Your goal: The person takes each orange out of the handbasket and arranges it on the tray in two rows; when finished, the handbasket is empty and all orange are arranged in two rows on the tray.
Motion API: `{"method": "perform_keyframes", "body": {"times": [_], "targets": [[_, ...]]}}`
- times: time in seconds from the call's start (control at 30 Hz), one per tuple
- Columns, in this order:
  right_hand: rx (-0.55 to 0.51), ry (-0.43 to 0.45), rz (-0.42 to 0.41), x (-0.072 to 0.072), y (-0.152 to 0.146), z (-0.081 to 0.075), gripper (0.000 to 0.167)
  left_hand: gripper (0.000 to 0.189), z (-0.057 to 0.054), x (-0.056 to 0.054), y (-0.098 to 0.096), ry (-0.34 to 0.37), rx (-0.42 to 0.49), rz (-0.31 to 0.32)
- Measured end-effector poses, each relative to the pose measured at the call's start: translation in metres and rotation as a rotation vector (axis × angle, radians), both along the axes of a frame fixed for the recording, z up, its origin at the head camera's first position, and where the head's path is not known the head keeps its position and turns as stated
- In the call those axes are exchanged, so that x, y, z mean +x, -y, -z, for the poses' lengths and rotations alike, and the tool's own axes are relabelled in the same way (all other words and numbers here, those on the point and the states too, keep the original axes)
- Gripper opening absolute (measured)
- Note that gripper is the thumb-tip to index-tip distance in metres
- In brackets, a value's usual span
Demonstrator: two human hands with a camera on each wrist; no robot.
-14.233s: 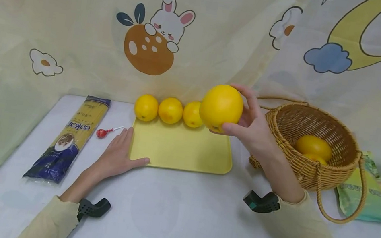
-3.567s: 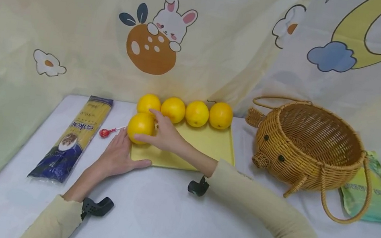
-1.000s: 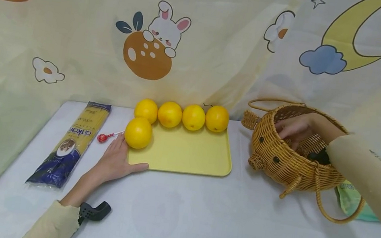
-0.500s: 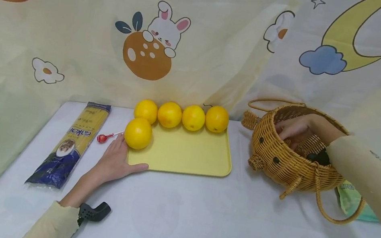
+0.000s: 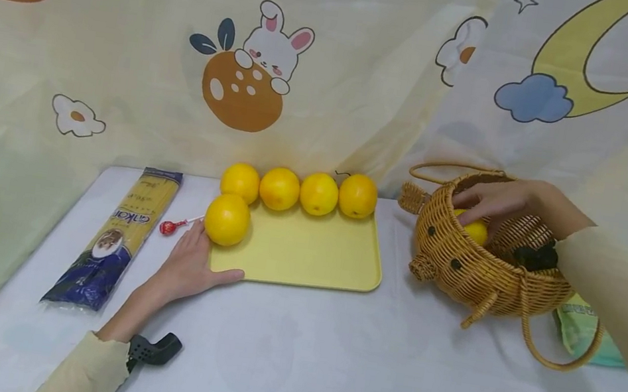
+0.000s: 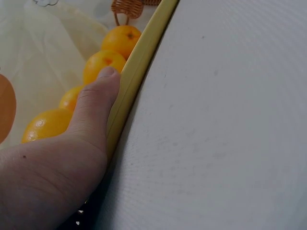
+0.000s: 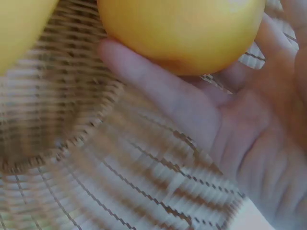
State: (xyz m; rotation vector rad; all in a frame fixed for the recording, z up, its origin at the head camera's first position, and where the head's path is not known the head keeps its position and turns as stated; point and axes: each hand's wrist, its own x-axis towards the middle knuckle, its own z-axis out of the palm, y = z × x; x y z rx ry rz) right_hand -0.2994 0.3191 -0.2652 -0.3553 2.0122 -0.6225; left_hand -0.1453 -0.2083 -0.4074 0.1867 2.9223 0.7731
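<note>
In the head view my left hand [image 5: 186, 265] rests at the near left corner of the yellow tray [image 5: 305, 258], fingers straight along its side and thumb on the front edge. My right hand [image 5: 500, 199] is inside the wicker basket [image 5: 477, 279] and grips an orange [image 5: 476, 231]. The right wrist view shows thumb and fingers around that orange [image 7: 182, 33], with another yellow fruit [image 7: 19, 28] at the left. Several oranges [image 5: 280, 189] stand in a row along the tray's back edge. One more orange [image 5: 227, 220] sits in front of the row's left end, by my left fingertips.
A red lollipop [image 5: 167, 228] and a pack of spaghetti [image 5: 115, 235] lie left of the tray. Behind the basket is a green bag [image 5: 590, 335]. The basket's rope handle [image 5: 573, 366] hangs at its front. A printed curtain [image 5: 364, 96] closes off the back.
Earlier my right hand set an orange at the front left of the tray, then reached into the basket. Now it has risen slightly there, with an orange showing. My left hand stays put.
</note>
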Motion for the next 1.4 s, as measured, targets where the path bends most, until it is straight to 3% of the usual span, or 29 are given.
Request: {"method": "perform_keyframes", "body": {"times": [0.17,0.3,0.43,0.6,0.73,0.87,0.97,1.2,1.4], "targets": [[-0.018,-0.139,-0.029,0.010,-0.010,-0.025,0.059,0.124,-0.002,0.001,0.003,-0.005,-0.004,-0.001],[0.009,-0.362,-0.073,0.025,-0.026,-0.042,0.050,0.123,-0.002,0.001,0.002,-0.002,0.009,-0.003],[-0.004,-0.592,0.002,0.056,-0.048,-0.047,0.049,0.124,0.000,0.000,-0.001,0.008,0.012,0.006],[-0.203,-0.795,0.151,0.104,-0.063,-0.042,0.053,0.125,-0.001,-0.001,-0.003,0.021,-0.003,0.014],[-0.450,-0.918,0.161,0.142,-0.048,-0.038,0.060,0.125,-0.003,-0.003,-0.002,0.003,-0.010,0.025],[-0.728,-0.859,0.108,0.171,-0.022,-0.028,0.063,0.123,-0.002,-0.003,-0.001,-0.021,-0.011,0.026],[-0.864,-0.761,0.055,0.181,-0.003,-0.019,0.063,0.123,0.001,-0.002,0.001,-0.019,-0.004,0.019],[-0.873,-0.742,0.017,0.191,0.028,-0.009,0.066,0.123,0.002,-0.003,0.000,-0.006,0.010,0.010],[-0.850,-0.725,0.055,0.192,0.047,-0.003,0.064,0.123,0.000,-0.003,0.001,-0.005,0.013,0.013]]}}
